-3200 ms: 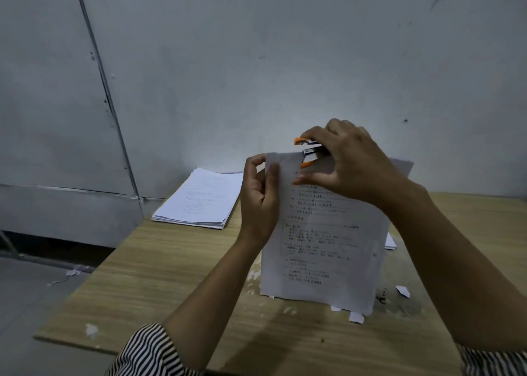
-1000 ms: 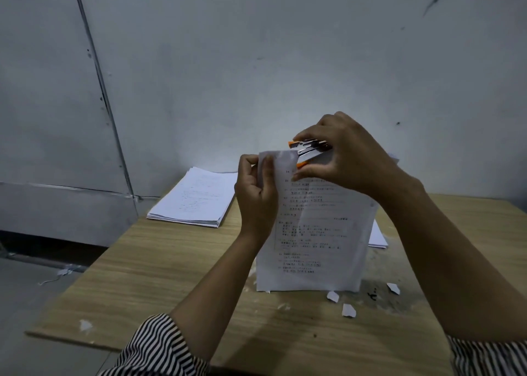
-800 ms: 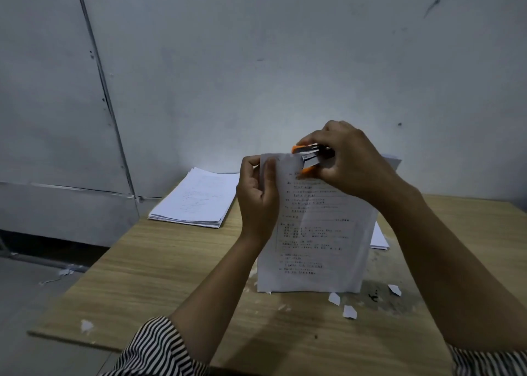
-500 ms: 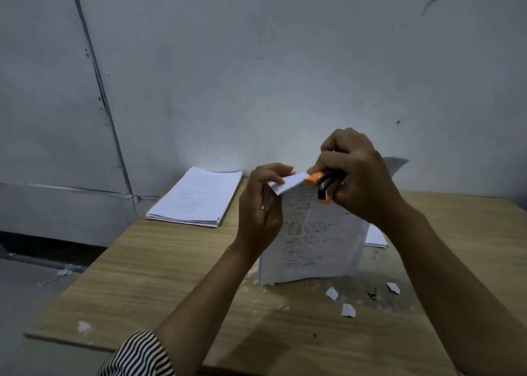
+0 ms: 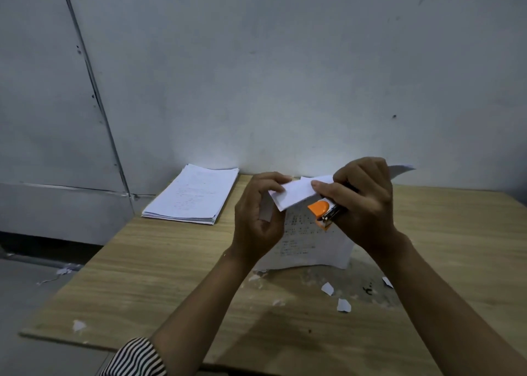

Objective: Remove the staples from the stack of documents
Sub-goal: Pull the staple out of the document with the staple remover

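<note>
So both hands are up over the middle of the table [image 5: 148,264], working on one document [image 5: 310,239] that's standing more or less upright on its bottom edge, long axis vertical, printed side facing the camera. Its top part is folded over toward the near side, so a blank white flap [image 5: 296,194] sticks out to the left, running roughly left-right with a slight upward slope to the right. The left hand [image 5: 256,219] has its fingers curled round the flap's left end, pinching it from above with the thumb underneath. The right hand [image 5: 368,204] is clamped on a small orange remover [image 5: 323,211], with the forefinger stretched along the top of the flap; the tool's orange nose points down and left, its metal body angling up-right into the fist, right against the sheet just below the fold. There's text on the page in short lines, but it's way too small and dim to read, and I can't spot any brand on the tool. A stack [image 5: 194,196] of more sheets lies flat at the far left corner, long axis running near-to-far, faint writing on top, unreadable too. A few torn scraps [image 5: 328,288] sit on the wood near the sheet's bottom right. Striped sleeve [image 5: 137,358] at the near edge.
</note>
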